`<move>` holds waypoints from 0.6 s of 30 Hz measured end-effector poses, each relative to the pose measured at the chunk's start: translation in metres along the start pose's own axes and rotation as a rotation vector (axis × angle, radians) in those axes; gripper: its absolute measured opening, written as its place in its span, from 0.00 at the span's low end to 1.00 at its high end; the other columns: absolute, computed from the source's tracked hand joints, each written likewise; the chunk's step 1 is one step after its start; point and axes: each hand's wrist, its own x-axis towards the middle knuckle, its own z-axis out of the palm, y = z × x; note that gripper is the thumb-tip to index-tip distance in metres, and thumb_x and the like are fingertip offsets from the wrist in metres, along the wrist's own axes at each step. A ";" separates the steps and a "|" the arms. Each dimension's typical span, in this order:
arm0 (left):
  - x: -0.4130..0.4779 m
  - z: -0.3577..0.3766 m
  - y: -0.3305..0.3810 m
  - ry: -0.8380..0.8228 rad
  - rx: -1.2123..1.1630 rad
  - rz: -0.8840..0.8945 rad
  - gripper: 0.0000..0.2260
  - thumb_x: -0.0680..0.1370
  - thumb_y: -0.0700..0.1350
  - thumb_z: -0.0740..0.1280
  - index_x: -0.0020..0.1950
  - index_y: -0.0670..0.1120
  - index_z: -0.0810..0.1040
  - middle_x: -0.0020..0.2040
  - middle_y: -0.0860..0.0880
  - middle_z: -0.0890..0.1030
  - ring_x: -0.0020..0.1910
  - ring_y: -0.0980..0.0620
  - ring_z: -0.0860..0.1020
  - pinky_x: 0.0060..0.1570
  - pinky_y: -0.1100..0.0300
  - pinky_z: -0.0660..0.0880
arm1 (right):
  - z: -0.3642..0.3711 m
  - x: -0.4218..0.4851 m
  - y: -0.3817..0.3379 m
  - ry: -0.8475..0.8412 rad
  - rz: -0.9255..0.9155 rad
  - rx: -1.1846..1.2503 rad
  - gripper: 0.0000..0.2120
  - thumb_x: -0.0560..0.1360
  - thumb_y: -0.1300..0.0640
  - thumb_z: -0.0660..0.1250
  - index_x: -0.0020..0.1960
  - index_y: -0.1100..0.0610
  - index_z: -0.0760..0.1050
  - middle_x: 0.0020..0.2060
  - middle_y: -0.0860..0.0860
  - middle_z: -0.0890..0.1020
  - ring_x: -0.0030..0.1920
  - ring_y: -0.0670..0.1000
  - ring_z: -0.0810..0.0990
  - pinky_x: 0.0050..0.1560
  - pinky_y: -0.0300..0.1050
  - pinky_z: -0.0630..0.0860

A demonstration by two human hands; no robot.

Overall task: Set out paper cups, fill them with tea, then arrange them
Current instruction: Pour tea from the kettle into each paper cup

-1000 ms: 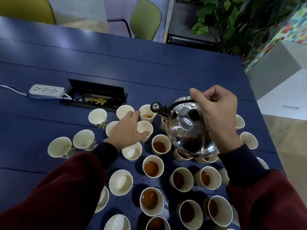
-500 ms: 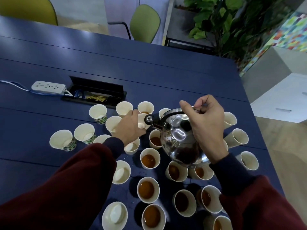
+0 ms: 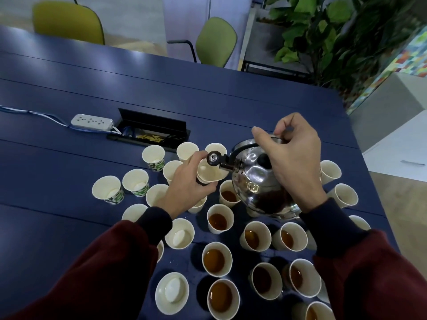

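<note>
Several white paper cups stand on the dark blue table [image 3: 231, 105]. Those at the near right hold brown tea, such as one cup [image 3: 217, 262]; those at the left are empty, such as one cup [image 3: 106, 190]. My left hand [image 3: 191, 183] grips an empty cup [image 3: 209, 173] in the middle of the group. My right hand [image 3: 291, 155] holds the handle of a shiny steel kettle [image 3: 256, 181], tilted left with its black-tipped spout right above that held cup. No stream of tea is visible.
A white power strip [image 3: 92, 122] with its cable and an open black cable box [image 3: 150, 132] lie on the table beyond the cups. Two green chairs [image 3: 216, 41] stand at the far edge. A leafy plant [image 3: 335, 31] stands at the back right.
The kettle has tipped further left, its spout now over the cup under my left hand. My left hand has closed around that cup. The view shifted slightly.
</note>
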 end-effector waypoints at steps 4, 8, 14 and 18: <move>-0.007 -0.001 0.004 0.018 -0.016 -0.013 0.24 0.69 0.49 0.77 0.61 0.52 0.71 0.50 0.55 0.81 0.49 0.51 0.79 0.49 0.47 0.77 | 0.000 -0.001 -0.009 -0.014 -0.067 -0.087 0.17 0.72 0.47 0.75 0.42 0.55 0.70 0.28 0.52 0.77 0.29 0.52 0.72 0.36 0.46 0.72; -0.012 0.000 0.008 0.017 -0.009 -0.039 0.23 0.68 0.56 0.74 0.59 0.54 0.71 0.49 0.56 0.81 0.49 0.50 0.79 0.48 0.45 0.77 | 0.000 -0.002 -0.012 -0.038 -0.106 -0.157 0.17 0.72 0.46 0.75 0.41 0.53 0.70 0.26 0.48 0.76 0.28 0.49 0.72 0.40 0.50 0.74; -0.017 0.002 0.007 0.001 0.000 -0.034 0.23 0.68 0.53 0.75 0.60 0.56 0.72 0.52 0.56 0.81 0.50 0.50 0.80 0.48 0.45 0.78 | -0.002 -0.003 -0.014 -0.031 -0.127 -0.222 0.17 0.72 0.45 0.74 0.42 0.53 0.69 0.25 0.44 0.74 0.28 0.46 0.71 0.40 0.49 0.74; -0.017 0.002 0.006 -0.005 0.002 -0.047 0.22 0.69 0.54 0.74 0.60 0.55 0.72 0.52 0.55 0.81 0.50 0.50 0.80 0.49 0.45 0.78 | -0.003 -0.002 -0.014 -0.039 -0.141 -0.214 0.16 0.72 0.45 0.73 0.42 0.52 0.69 0.26 0.44 0.75 0.28 0.46 0.72 0.40 0.50 0.75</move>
